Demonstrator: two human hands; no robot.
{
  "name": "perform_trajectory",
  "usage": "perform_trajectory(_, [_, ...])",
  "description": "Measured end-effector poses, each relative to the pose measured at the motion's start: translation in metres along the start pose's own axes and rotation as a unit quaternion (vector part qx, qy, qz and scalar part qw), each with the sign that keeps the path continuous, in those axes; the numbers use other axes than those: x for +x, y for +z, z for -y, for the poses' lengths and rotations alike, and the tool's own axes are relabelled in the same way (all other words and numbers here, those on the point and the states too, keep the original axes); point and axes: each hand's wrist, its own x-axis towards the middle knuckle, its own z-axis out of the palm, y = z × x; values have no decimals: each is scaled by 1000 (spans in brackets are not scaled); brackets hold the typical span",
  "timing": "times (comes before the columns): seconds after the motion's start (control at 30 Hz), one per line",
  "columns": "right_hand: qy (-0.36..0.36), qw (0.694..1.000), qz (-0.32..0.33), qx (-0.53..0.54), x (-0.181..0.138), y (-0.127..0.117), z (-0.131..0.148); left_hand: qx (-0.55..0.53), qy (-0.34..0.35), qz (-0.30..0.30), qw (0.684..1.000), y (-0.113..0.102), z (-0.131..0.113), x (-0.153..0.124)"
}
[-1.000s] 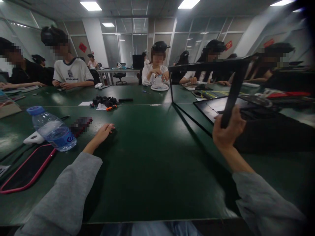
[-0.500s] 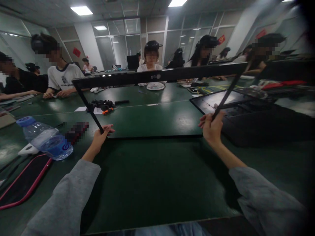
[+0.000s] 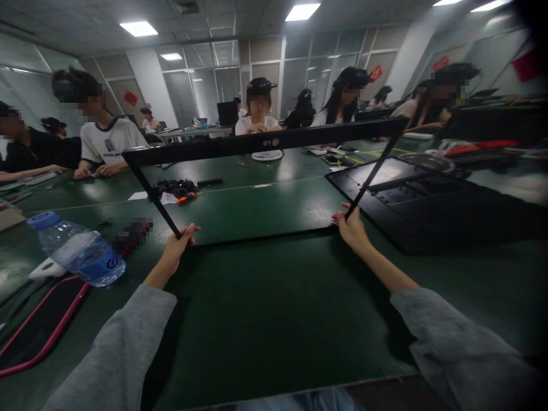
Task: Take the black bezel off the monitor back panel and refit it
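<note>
A thin black monitor bezel (image 3: 240, 144), an open rectangular frame with an LG logo on its wider far bar, is tilted above the green table (image 3: 274, 319). My left hand (image 3: 177, 248) is closed round its near left corner. At the near right, my right hand (image 3: 351, 228) grips the right side bar close to the corner. The green tabletop shows through the bezel's opening. Just beyond my right hand lies a flat black panel (image 3: 445, 211), like a monitor's back part, with a shiny section.
Left of my arm are a water bottle (image 3: 81, 251) lying tilted, a red-edged black case (image 3: 40, 325) and a white object (image 3: 48, 268). Black parts with an orange piece (image 3: 185, 198) and a white round basket-like item (image 3: 266, 155) lie farther off. Several people sit around the table.
The bezel's right side has shifted left and my right hand has moved left and slightly up with it. My left hand stays at the left corner. The camera view has shifted slightly.
</note>
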Motion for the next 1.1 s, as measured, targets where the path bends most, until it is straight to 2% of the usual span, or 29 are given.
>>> perform_trajectory(0.13, [-2,1000,14,-23,2,-1,-4,-38,-8,0,999,1,-1,-1])
perform_trajectory(0.37, [-14,998,18,-55,4,-1,-5,-29,-21,11,999,1,-2,-1])
perform_trajectory(0.47, [-21,998,32,-51,1,-1,-1,-30,-18,-14,999,0,-3,-2])
perform_trajectory(0.6, [-52,995,30,-76,-2,-2,3,-32,-1,-82,996,-2,-3,-2])
perform_trajectory(0.73, [-54,993,21,-105,0,-5,-3,-19,16,-119,993,-1,0,-3])
perform_trajectory(0.83, [-48,991,23,-124,6,-5,-12,-6,-15,-116,993,-1,4,-1])
perform_trajectory(0.93, [-28,989,51,-135,12,-3,-20,-5,-60,-92,994,-5,7,4])
perform_trajectory(1.1, [30,993,57,-99,15,-3,-28,-8,-117,-69,991,-15,8,10])
